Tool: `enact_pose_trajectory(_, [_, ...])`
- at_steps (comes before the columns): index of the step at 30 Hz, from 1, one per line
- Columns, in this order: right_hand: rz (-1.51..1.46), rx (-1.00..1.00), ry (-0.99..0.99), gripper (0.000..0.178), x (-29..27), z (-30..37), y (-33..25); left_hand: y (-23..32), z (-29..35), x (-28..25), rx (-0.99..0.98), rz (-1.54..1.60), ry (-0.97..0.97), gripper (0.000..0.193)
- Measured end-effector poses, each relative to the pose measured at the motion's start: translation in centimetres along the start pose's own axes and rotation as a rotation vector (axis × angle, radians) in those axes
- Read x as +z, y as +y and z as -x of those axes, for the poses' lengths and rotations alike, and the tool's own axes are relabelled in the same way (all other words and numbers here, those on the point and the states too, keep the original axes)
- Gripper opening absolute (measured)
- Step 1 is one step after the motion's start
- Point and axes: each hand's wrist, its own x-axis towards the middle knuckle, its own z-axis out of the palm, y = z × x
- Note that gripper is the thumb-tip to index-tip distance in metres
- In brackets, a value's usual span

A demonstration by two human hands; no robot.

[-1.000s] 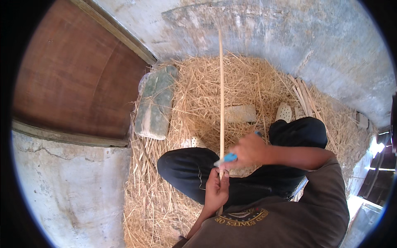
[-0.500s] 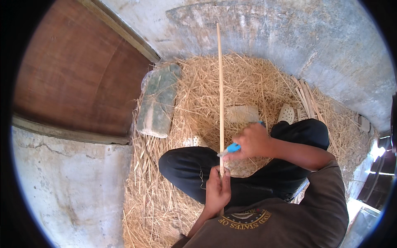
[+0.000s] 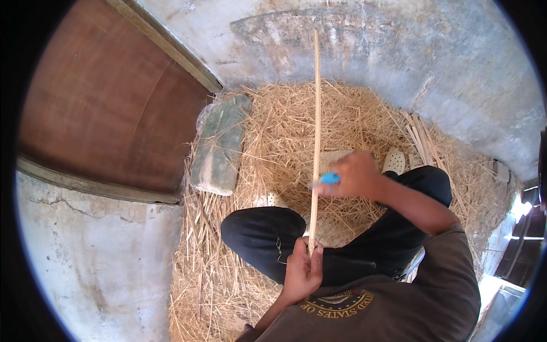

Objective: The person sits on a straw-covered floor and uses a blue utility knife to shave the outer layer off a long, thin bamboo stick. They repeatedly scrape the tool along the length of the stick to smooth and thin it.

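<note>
A long, pale strip of bamboo or wood (image 3: 317,114) points away from me, its far end toward the wall. Near my lap my left hand (image 3: 302,271) is closed round its lower part, thumb alongside. My right hand (image 3: 356,174) grips a blue-handled knife (image 3: 329,178). Its blade, blurred by motion, lies at the strip, some way beyond my left hand; whether it bites into the strip I cannot tell. Most of the handle is hidden in my fist.
Straw (image 3: 347,111) covers the floor around my crossed legs. A greenish, block-like slab (image 3: 221,148) lies by the brown door panel (image 3: 108,97). More thin strips (image 3: 420,139) rest at the right, near the stained wall (image 3: 456,68). A perforated cream clog (image 3: 394,161) shows beside my knee.
My right hand and the knife have moved away from me along the strip. The strip's far end has swung slightly to the right; my left hand still holds it.
</note>
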Motion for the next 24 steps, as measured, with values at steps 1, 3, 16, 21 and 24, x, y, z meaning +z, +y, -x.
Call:
enact_pose_trajectory(1, [0.003,0.051,-0.001,0.077,-0.2,-0.7,1.1,0.4,0.1,-0.1,0.0,-0.013,-0.007,0.015])
enact_pose_trajectory(3, [0.065,0.15,-0.013,0.077,-0.6,-1.8,3.2,0.9,0.3,-0.2,0.002,-0.047,-0.039,0.014])
enact_pose_trajectory(16, [-0.088,-0.022,0.063,0.061,-1.4,1.9,-1.2,-0.5,-1.1,0.3,-0.078,0.58,-0.117,0.01])
enact_pose_trajectory(21, [-0.147,-0.103,0.079,0.063,-1.5,3.8,-4.7,0.9,-2.1,0.0,-0.067,0.492,-0.11,0.012])
enact_pose_trajectory(24, [-0.081,-0.061,0.111,0.063,-1.8,2.5,-3.1,0.4,-1.3,-0.2,0.044,0.212,-0.067,0.013])
